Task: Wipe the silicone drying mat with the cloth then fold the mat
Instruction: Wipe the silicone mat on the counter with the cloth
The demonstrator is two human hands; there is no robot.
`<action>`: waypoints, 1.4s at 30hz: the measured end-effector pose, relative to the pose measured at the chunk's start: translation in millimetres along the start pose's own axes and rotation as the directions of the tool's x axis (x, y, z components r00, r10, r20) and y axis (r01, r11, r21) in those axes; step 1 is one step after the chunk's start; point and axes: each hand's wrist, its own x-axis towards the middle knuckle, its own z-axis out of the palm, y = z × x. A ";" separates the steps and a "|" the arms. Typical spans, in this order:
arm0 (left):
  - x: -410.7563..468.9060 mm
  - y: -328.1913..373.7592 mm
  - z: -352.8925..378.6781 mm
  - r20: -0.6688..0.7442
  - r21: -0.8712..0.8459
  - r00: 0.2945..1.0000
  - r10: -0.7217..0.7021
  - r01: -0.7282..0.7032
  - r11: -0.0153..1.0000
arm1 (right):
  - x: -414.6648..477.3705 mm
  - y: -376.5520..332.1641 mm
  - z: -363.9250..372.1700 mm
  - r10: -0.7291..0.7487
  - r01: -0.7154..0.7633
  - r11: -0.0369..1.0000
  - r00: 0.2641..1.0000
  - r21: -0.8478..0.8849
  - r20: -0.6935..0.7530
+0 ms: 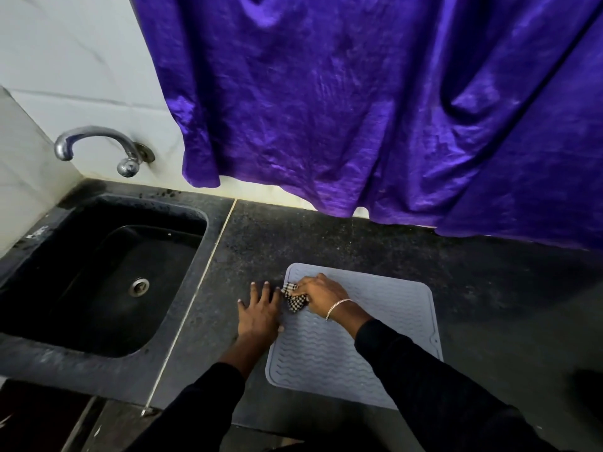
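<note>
A pale grey silicone drying mat [385, 324] with wavy ridges lies flat on the dark counter. My right hand [321, 293] is at the mat's far left corner, shut on a bunched black-and-white checked cloth [295, 300] and pressing it onto the mat. My left hand [259, 313] lies flat with fingers spread on the counter, its thumb side touching the mat's left edge. A silver bracelet is on my right wrist. My right forearm covers the mat's near right part.
A black sink [107, 275] is set into the counter on the left, with a metal tap [98, 148] on the tiled wall above it. A purple curtain [375, 109] hangs behind the counter [359, 236]. The counter's front edge runs below the mat.
</note>
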 end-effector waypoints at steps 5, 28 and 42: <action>-0.5 2.8 -1.6 0.021 0.020 0.999 0.026 -0.026 0.999 | -17.4 27.4 1.3 0.014 -0.014 0.999 1.000 -0.034 0.006; 6.1 -16.1 -21.9 0.108 -0.068 0.985 0.136 -0.129 0.989 | -50.5 54.0 -11.5 0.120 -0.118 0.991 0.993 0.063 -0.022; 2.8 -10.3 -24.5 0.103 0.035 0.991 0.086 -0.090 0.995 | -37.5 3.5 28.0 -0.014 0.014 1.000 1.000 0.024 0.008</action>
